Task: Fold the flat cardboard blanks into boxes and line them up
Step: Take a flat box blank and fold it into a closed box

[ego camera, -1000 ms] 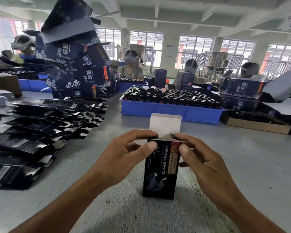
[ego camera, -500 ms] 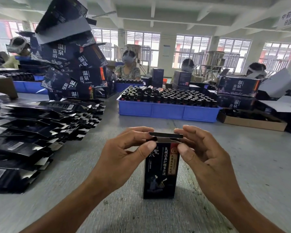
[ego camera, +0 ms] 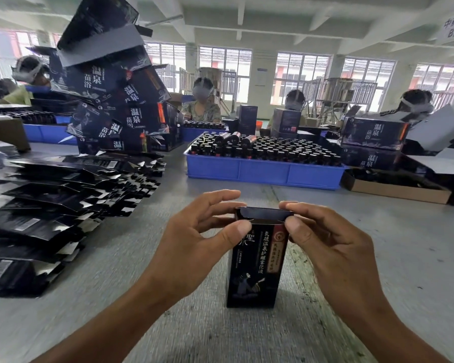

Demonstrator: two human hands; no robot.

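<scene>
The tall black printed cardboard box (ego camera: 256, 258) stands upright on the grey table (ego camera: 393, 258), long axis vertical, between my hands. My left hand (ego camera: 194, 244) and right hand (ego camera: 328, 247) pinch its top corners, the lid flap bent over, not yet tucked. Black flat blanks (ego camera: 50, 205) lie stacked left of the box; a blue tray (ego camera: 262, 174) sits beyond it.

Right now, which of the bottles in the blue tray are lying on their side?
The three bottles resting on top of the others at the far left end of the blue tray. They lie flat, showing shiny sides; the rest stand upright, caps up.
</scene>
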